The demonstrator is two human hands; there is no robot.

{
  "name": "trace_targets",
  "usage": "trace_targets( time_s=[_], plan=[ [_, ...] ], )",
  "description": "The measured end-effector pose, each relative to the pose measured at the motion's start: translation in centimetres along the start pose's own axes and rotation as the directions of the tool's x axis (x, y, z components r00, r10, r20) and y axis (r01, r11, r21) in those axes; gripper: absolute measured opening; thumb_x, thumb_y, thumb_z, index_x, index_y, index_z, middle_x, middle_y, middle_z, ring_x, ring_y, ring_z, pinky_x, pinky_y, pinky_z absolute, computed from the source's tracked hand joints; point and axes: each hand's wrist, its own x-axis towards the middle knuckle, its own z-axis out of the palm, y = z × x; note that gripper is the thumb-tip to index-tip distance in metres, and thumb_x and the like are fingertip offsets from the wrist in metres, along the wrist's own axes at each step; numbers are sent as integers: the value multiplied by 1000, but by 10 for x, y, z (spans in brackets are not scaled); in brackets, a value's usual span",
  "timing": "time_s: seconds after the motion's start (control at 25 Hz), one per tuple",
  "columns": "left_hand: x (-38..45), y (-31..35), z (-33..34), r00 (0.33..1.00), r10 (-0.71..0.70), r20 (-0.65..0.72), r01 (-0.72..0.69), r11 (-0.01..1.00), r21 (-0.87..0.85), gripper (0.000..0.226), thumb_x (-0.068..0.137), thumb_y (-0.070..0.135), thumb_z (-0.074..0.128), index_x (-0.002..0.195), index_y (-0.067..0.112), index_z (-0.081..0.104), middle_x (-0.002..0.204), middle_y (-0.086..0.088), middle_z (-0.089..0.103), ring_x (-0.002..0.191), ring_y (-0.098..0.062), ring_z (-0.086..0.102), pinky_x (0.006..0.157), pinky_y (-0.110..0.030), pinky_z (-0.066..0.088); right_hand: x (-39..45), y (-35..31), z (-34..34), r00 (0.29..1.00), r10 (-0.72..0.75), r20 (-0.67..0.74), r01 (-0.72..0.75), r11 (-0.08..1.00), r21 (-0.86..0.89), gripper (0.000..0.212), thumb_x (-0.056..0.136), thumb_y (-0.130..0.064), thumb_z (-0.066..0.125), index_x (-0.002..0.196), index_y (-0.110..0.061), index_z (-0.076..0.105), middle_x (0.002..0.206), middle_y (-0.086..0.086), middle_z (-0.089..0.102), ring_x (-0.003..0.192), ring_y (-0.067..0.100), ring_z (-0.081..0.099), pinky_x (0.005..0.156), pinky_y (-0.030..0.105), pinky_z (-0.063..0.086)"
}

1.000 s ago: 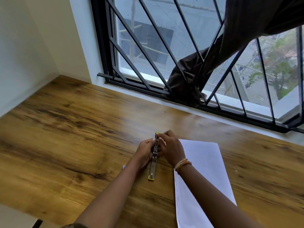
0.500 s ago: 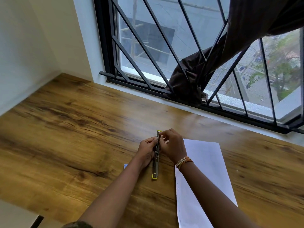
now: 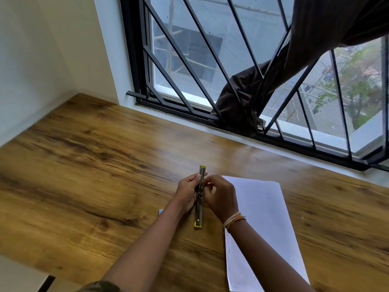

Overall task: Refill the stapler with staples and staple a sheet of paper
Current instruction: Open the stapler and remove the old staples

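A slim metal stapler [image 3: 200, 209] with yellow ends lies opened out flat and long on the wooden desk [image 3: 94, 175], pointing away from me. My left hand [image 3: 188, 192] grips its left side near the far half. My right hand [image 3: 221, 197] pinches at the stapler's top from the right, fingertips closed together near the channel; whether staples are between them is hidden. A white sheet of paper [image 3: 267, 224] lies on the desk just right of the stapler, partly under my right forearm.
A small blue-white corner of something [image 3: 160, 211] peeks out beside my left wrist. A barred window [image 3: 210, 60] runs along the far desk edge, with a dark curtain [image 3: 248, 102] bunched on its sill. A wall bounds the desk at left.
Both hands stay on the stapler; the right fingers have shifted slightly along its top. The stapler has hardly moved and the view has drifted a little.
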Motion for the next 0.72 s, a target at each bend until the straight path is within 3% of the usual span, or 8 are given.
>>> trace_targets(
  time_s=[0.16, 0.32, 0.4, 0.56, 0.72],
  plan=[
    [0, 2, 2, 999, -10, -36, 12, 999, 34, 25, 99, 8, 45, 102, 0, 68, 77, -5, 76, 65, -15, 71, 60, -26, 59, -2, 1, 1, 998, 56, -34, -53, 996, 78, 18, 72, -3, 63, 84, -14, 72, 80, 1, 74, 71, 19, 66, 65, 31, 55],
    [1, 8, 9, 994, -72, -81, 76, 996, 36, 25, 99, 9, 43, 93, 0, 66, 75, -15, 69, 60, -22, 65, 60, -31, 56, 6, 0, 1, 980, 184, 76, -197, 956, 218, 29, 73, -3, 69, 98, -17, 74, 92, 1, 74, 83, 15, 67, 77, 30, 57],
    [1, 14, 12, 987, -129, -98, 131, 991, 15, 28, 100, 9, 42, 86, 1, 64, 74, -16, 65, 56, -21, 64, 54, -26, 56, 14, -1, -2, 966, 226, 129, -252, 936, 245, 24, 73, -2, 72, 94, -12, 75, 90, 5, 75, 81, 14, 67, 77, 31, 58],
    [5, 30, 18, 965, -223, -136, 215, 974, -68, 37, 98, 5, 46, 64, -2, 60, 43, -10, 61, 37, -17, 60, 38, -23, 52, 21, -12, -5, 988, 53, 147, -72, 989, 129, 14, 69, 1, 74, 80, -8, 74, 77, 9, 72, 74, 20, 61, 69, 23, 44],
    [8, 34, 22, 945, -275, -177, 262, 960, -97, 29, 100, 10, 44, 76, -1, 57, 44, -9, 63, 59, -23, 59, 39, -28, 53, 6, -11, -7, 994, -38, 100, 33, 998, 44, 17, 74, -1, 71, 90, -8, 72, 83, 9, 70, 78, 24, 62, 70, 29, 50]
  ],
)
